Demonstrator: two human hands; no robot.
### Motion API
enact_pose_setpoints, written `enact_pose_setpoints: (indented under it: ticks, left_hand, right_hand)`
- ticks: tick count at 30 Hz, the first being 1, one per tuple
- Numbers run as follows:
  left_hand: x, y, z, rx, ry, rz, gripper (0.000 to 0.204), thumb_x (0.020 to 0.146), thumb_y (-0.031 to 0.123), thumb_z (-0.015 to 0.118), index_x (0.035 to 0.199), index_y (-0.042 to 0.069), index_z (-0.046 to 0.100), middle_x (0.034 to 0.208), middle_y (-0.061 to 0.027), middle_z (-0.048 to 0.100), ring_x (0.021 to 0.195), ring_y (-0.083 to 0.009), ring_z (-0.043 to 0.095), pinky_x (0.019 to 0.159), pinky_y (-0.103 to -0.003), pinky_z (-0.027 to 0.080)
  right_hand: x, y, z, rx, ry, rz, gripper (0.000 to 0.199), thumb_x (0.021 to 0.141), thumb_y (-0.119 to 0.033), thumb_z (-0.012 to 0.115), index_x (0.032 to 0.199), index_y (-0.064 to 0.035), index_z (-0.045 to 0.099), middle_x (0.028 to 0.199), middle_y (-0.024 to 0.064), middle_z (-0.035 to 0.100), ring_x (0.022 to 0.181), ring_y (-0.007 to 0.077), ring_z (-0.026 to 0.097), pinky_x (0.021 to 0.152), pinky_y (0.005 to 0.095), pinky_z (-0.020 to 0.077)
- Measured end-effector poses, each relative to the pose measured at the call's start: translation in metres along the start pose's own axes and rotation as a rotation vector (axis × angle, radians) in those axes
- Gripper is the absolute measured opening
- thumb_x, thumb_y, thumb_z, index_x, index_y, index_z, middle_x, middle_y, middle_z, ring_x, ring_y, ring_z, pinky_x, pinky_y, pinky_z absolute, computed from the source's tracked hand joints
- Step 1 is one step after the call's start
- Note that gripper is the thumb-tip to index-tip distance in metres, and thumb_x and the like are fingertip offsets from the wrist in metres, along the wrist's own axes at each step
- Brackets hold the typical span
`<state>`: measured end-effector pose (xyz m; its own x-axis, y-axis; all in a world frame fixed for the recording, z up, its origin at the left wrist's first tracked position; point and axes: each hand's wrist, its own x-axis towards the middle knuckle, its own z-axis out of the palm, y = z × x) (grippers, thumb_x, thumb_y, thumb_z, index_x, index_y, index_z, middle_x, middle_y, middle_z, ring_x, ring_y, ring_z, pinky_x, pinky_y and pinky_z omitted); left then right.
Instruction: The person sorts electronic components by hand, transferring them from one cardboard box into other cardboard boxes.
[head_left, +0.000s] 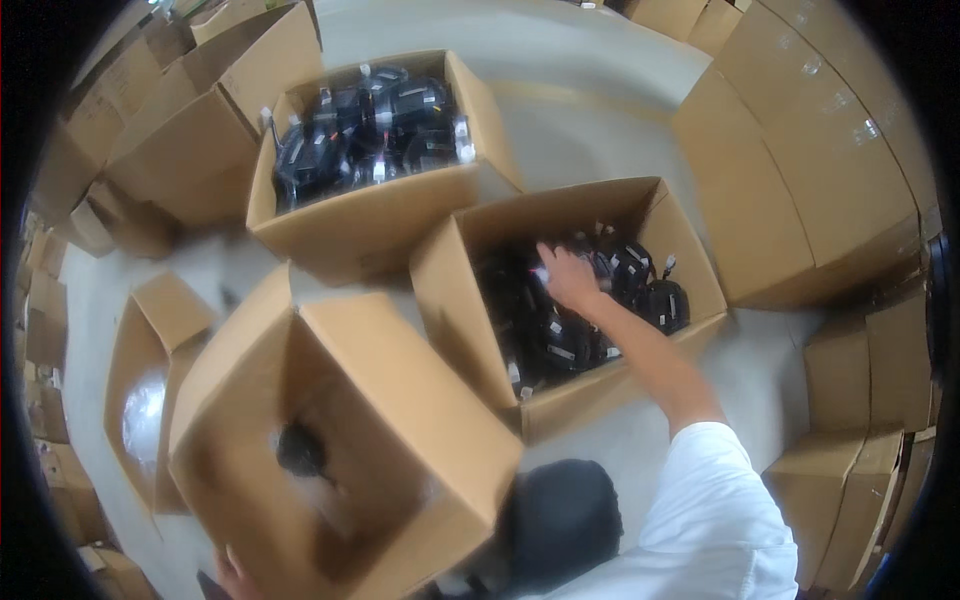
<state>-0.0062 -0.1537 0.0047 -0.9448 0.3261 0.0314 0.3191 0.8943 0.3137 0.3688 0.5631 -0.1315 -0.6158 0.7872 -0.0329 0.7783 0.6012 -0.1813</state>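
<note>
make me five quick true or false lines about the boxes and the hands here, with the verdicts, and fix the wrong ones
1. The right hand is inside an open cardboard box with black parts in it. True.
2. The left hand is in that box too. False: it is at the lower left edge of the nearest box.
3. One dark item shows inside the nearest box. True.
4. The far box is taped shut. False: it stands open, with more black parts in view.
5. The right arm's sleeve is white. True.
</note>
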Motion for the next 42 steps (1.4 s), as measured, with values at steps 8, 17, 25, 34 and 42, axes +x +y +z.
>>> enact_pose_setpoints:
  ticks: [8, 17, 25, 34, 42]
  left_hand:
    - [0.005, -0.022, 0.014, -0.004, 0.046, 0.101, 0.035, 0.107, 0.025, 0.053, 0.107, -0.009, 0.059, 0.087, -0.0198, 0.065, 0.080, -0.0286, 0.060, 0.076, -0.039, 0.048]
    - [0.009, -0.011, 0.030, -0.130, 0.074, 0.078, 0.035, 0.107, 0.025, 0.052, 0.114, -0.008, 0.061, 0.095, -0.0182, 0.068, 0.085, -0.0250, 0.061, 0.078, -0.037, 0.049]
    - [-0.006, 0.051, 0.013, -0.056, 0.115, 0.280, 0.055, 0.098, 0.010, 0.059, 0.148, -0.007, 0.041, 0.145, -0.0285, 0.051, 0.136, -0.0399, 0.049, 0.113, -0.043, 0.038]
    - [-0.030, 0.336, -0.036, -0.802, -0.349, 0.726, 0.109, 0.070, 0.028, 0.090, 0.155, -0.003, 0.030, 0.158, -0.0217, 0.035, 0.144, -0.0323, 0.038, 0.118, -0.042, 0.034]
    - [-0.024, 0.259, -0.032, -1.589, -0.953, 0.002, 0.069, 0.081, 0.031, 0.088, 0.135, 0.007, 0.053, 0.126, -0.0051, 0.063, 0.116, -0.0177, 0.061, 0.101, -0.040, 0.051]
  right_hand:
    - [-0.018, -0.006, -0.005, 0.157, -0.030, -0.048, 0.058, 0.087, -0.017, 0.066, 0.143, -0.0154, 0.052, 0.123, 0.0233, 0.056, 0.100, 0.0453, 0.064, 0.087, 0.0518, 0.0538]
    - [0.001, -0.013, 0.034, 0.410, 0.384, -0.048, 0.015, 0.085, -0.007, 0.067, 0.098, -0.0054, 0.076, 0.107, 0.0173, 0.070, 0.101, 0.0373, 0.066, 0.091, 0.0458, 0.0525]
    - [-0.038, -0.014, -0.131, 0.866, 0.287, 0.047, 0.014, 0.094, -0.008, 0.066, 0.101, -0.0002, 0.074, 0.083, 0.0059, 0.071, 0.058, 0.0105, 0.062, 0.053, 0.0259, 0.0503]
    - [-0.114, -0.252, -0.303, 0.814, -0.319, -0.887, 0.011, 0.092, 0.003, 0.069, 0.100, -0.0012, 0.073, 0.105, 0.0100, 0.068, 0.102, 0.0214, 0.064, 0.092, 0.0331, 0.0522]
    - [-0.131, -0.448, -0.269, 0.953, -0.524, -0.509, 0.017, 0.088, -0.005, 0.068, 0.103, 0.0035, 0.070, 0.087, 0.0164, 0.071, 0.082, 0.0272, 0.068, 0.081, 0.0378, 0.0553]
